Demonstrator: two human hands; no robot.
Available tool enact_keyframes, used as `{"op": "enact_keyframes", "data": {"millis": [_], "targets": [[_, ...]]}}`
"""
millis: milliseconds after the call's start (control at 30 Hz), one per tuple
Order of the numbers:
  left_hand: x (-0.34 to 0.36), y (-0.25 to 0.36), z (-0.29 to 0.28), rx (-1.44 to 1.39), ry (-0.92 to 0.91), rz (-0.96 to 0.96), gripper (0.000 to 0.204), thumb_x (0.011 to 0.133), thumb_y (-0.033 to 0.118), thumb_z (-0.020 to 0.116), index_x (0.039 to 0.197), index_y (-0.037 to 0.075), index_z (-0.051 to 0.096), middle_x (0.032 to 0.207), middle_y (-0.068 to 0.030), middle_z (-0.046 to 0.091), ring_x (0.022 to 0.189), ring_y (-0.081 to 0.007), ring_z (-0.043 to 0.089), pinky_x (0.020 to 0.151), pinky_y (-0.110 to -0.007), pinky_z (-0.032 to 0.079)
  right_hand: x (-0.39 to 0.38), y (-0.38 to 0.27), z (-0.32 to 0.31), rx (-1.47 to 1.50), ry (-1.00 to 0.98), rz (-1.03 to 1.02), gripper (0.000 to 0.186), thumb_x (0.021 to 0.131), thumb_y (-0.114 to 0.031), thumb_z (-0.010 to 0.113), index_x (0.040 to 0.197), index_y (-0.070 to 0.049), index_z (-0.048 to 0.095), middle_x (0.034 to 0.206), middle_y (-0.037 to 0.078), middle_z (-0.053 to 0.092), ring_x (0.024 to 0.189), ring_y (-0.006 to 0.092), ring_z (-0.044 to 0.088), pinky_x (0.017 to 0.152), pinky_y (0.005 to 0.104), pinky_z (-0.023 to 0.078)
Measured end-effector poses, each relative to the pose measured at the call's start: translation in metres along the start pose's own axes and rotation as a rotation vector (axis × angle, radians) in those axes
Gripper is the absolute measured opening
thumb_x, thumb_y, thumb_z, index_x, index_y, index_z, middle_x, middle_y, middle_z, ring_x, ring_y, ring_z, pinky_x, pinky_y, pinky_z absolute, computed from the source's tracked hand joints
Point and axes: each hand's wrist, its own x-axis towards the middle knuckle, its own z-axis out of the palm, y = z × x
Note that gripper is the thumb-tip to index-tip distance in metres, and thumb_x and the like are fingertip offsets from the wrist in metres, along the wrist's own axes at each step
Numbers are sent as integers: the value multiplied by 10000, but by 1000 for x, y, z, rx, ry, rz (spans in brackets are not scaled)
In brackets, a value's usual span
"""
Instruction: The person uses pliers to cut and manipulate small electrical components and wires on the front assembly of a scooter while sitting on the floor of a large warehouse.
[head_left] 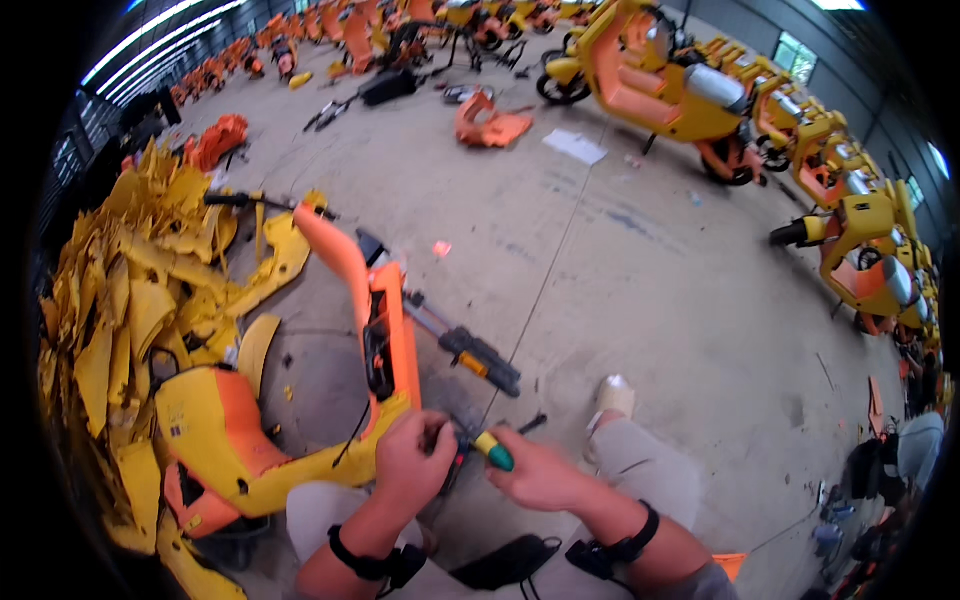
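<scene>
Apparently, you're at a hand-tool step: your right hand wraps a yellow-and-green, round-ended tool handle beside the orange-and-yellow plastic scooter body. Whether your curled left hand grips anything, I can't tell; next calls for steady aim.

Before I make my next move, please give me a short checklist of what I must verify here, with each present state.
1. Right hand on the yellow-and-green handle: ok.
2. Left hand empty: cannot tell, it is curled.
3. Scooter body firmly supported: cannot tell.
4. Floor nearby free of loose parts: not ok, a long dark part lies there.
5. Black wristbands on both wrists: ok.
</scene>
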Motion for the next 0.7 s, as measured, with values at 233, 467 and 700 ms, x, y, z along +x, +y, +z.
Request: {"op": "enact_keyframes", "data": {"millis": [233, 467, 700], "targets": [[7, 0, -8, -14, -4, -5, 78, 814, 61, 682, 832, -8, 650, 712, -88, 582, 584, -174, 547, 545, -299, 432, 15, 19, 14, -280, 284, -106, 348, 836, -115, 564, 1166, -12, 530, 1009, 262, 624, 960, 450, 599, 810, 494, 482], [8, -5, 26, 41, -40, 108, 150, 831, 135, 679, 879, -5, 654, 810, -133, 633, 736, -261, 621, 695, -350, 495, -9, 37, -6, -313, 457, -100, 276, 824, -160, 545, 1078, -54, 562, 985, 221, 643, 933, 419, 620, 780, 497, 489], [1, 16, -4, 90, -24, -24, 282, 913, 227, 664, 1029, -30, 672, 962, -158, 693, 837, -242, 641, 756, -334, 511, 16, 45, 8, 74, 287, -281, 350, 799, -115, 587, 1124, 1, 528, 1029, 247, 637, 994, 452, 601, 841, 489, 480]]}}
